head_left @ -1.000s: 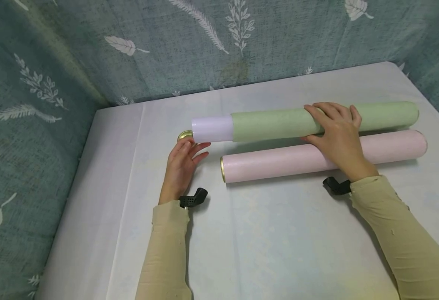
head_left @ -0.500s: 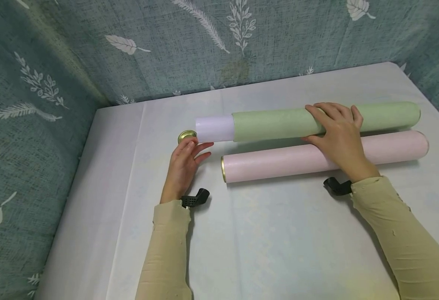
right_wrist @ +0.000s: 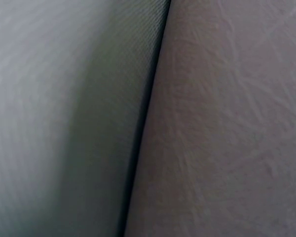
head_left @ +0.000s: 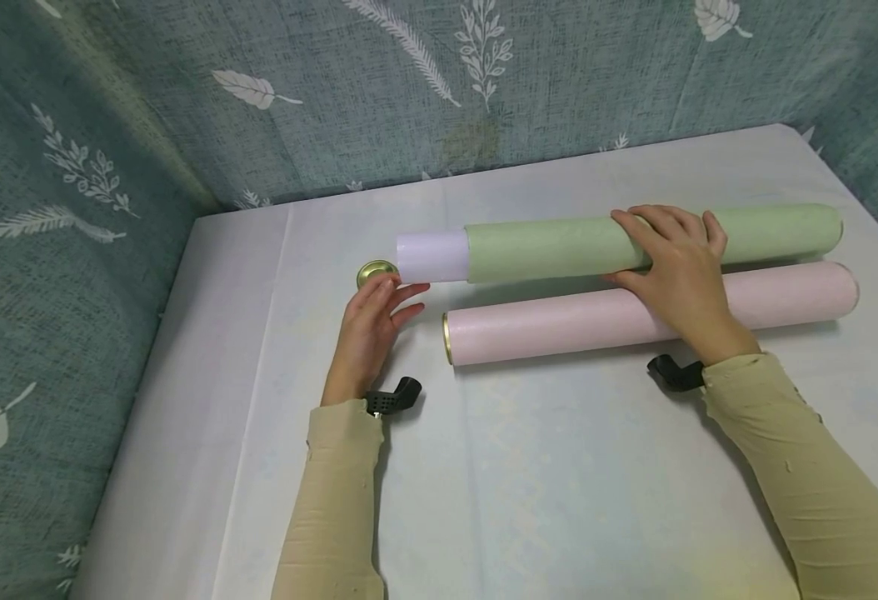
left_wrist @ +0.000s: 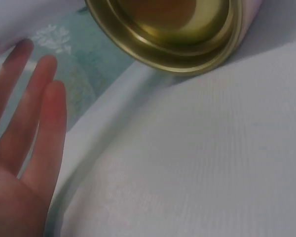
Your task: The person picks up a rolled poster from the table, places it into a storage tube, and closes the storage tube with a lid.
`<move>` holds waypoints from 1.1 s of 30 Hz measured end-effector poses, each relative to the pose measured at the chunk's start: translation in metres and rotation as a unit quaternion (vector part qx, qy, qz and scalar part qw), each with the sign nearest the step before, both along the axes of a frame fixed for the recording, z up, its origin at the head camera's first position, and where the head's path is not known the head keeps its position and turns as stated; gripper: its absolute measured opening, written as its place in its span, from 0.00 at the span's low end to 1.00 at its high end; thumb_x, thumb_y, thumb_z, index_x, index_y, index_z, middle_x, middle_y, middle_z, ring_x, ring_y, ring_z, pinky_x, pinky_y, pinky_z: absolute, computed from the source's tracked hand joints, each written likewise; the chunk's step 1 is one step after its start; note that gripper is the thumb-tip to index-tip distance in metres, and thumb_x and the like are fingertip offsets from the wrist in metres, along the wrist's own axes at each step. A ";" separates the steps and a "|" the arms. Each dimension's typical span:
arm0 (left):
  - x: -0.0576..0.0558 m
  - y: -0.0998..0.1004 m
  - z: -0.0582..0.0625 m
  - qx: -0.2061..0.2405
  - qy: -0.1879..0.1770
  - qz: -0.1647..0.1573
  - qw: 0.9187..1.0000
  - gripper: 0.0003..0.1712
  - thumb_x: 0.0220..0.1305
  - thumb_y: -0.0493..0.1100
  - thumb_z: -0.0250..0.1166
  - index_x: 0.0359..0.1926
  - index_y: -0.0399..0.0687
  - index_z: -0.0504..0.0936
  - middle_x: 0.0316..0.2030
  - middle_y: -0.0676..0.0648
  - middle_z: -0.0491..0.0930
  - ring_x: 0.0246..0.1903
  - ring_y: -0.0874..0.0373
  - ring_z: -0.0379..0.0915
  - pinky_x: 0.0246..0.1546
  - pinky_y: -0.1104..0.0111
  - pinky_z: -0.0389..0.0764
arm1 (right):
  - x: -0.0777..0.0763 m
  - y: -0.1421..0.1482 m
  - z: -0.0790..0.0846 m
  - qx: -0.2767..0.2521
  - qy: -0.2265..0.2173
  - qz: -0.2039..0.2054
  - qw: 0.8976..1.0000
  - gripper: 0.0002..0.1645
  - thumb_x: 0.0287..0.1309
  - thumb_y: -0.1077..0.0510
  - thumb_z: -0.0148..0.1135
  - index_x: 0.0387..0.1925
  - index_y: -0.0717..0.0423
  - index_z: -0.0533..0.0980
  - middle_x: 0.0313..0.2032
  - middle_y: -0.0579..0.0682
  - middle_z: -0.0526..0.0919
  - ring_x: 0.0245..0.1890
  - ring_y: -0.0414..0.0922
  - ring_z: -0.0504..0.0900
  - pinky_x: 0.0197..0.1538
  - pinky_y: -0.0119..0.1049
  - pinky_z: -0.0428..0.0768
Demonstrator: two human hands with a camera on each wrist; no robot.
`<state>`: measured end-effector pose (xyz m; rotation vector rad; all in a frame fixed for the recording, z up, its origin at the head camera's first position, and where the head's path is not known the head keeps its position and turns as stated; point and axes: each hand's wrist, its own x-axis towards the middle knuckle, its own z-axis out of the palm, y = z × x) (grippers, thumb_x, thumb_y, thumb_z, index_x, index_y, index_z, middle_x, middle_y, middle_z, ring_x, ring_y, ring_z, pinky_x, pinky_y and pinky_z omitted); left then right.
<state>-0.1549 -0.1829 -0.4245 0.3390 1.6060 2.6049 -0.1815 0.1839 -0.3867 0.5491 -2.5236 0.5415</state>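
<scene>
A long green cardboard tube [head_left: 544,248] lies across the table with a rolled white sheet [head_left: 431,257] sticking out of its left end. Over the tube's right half, my right hand [head_left: 675,275] grips it, fingers across the top and thumb on the near side. My left hand [head_left: 367,337] is at the roll's outer end, fingertips against its lower edge; the left wrist view shows these fingers [left_wrist: 52,123] nearly straight below the white roll [left_wrist: 24,19]. Just behind the left fingertips lies a round gold lid [head_left: 374,271], partly hidden by the hand.
A pink tube [head_left: 536,330] lies in front of the green one, under my right wrist. Its gold metal end [left_wrist: 172,61] looms close in the left wrist view. Patterned green curtain [head_left: 379,125] hangs along the table's back and left edges.
The white roll has slid right, deeper into the green tube, so a shorter length sticks out. My left hand has shifted slightly right with it, and more of the gold lid shows.
</scene>
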 end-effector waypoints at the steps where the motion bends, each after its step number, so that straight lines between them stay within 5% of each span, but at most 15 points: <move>1: 0.000 0.001 0.001 -0.005 -0.004 0.003 1.000 0.09 0.65 0.42 0.53 0.41 0.42 0.73 0.50 0.42 0.67 0.54 0.39 0.63 0.52 0.53 0.67 | 0.000 0.000 0.000 0.000 0.001 0.000 1.000 0.43 0.34 0.52 0.74 0.58 0.46 0.68 0.54 0.51 0.70 0.57 0.51 0.61 0.60 0.56 0.40; 19: -0.003 0.018 0.015 -0.116 -0.006 0.031 0.993 0.12 0.64 0.45 0.54 0.42 0.42 0.76 0.48 0.40 0.72 0.50 0.45 0.69 0.48 0.56 0.71 | -0.001 -0.001 0.001 -0.002 0.001 -0.003 1.000 0.43 0.33 0.53 0.75 0.57 0.46 0.69 0.54 0.50 0.70 0.57 0.51 0.62 0.61 0.56 0.39; 33: 0.008 0.026 0.032 -0.174 -0.009 0.045 0.984 0.10 0.64 0.41 0.55 0.43 0.40 0.76 0.46 0.42 0.74 0.50 0.45 0.69 0.49 0.53 0.70 | 0.000 -0.001 0.000 -0.004 -0.011 -0.001 1.000 0.44 0.33 0.52 0.75 0.58 0.46 0.68 0.54 0.50 0.70 0.57 0.51 0.61 0.61 0.57 0.39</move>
